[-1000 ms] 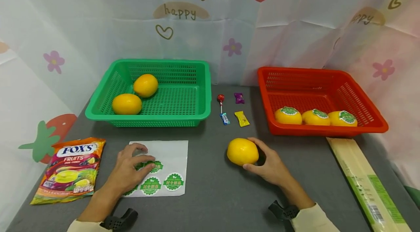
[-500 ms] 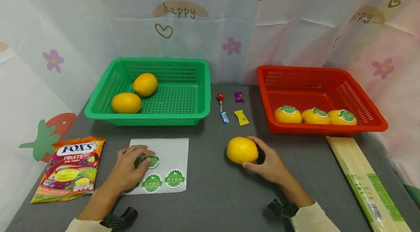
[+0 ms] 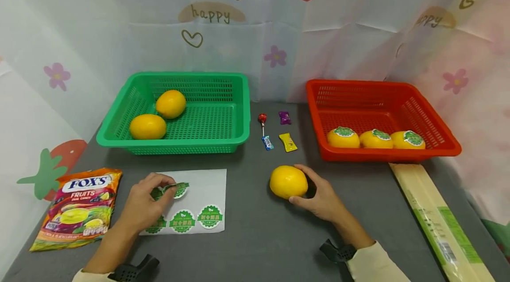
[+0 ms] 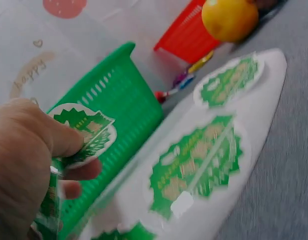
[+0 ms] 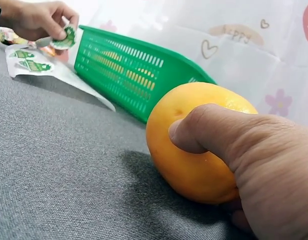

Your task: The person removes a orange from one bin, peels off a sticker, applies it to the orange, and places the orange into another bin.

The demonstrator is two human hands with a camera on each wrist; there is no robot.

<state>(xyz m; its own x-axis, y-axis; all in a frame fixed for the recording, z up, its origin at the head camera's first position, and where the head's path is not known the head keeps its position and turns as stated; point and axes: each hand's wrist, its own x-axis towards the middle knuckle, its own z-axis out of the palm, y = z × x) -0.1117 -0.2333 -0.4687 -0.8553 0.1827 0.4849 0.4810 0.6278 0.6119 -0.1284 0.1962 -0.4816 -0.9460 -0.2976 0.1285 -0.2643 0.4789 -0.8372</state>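
My left hand (image 3: 144, 202) pinches a round green-and-white sticker (image 4: 91, 132) between thumb and fingers, over the left part of a white sticker sheet (image 3: 207, 180). In the left wrist view the sticker is lifted off the sheet and bent. Several more green stickers (image 3: 182, 221) lie along the sheet's near edge. My right hand (image 3: 322, 198) grips a yellow lemon (image 3: 287, 182) from its right side on the grey table. The thumb presses the lemon's near side in the right wrist view; most of the other fingers are hidden behind it.
A green basket (image 3: 191, 142) at the back left holds two lemons (image 3: 148, 127). Three stickered lemons (image 3: 376, 139) sit in the red basket (image 3: 390, 154). Small candies (image 3: 287, 142) and a lollipop (image 3: 262, 118) lie between them. A candy bag (image 3: 77, 209) and a long flat pack (image 3: 438, 220) flank the hands.
My left hand has taken hold of a sticker and raised it off the sheet, drawing back slightly left. The right hand keeps its grip on the lemon. The head view has shifted slightly.
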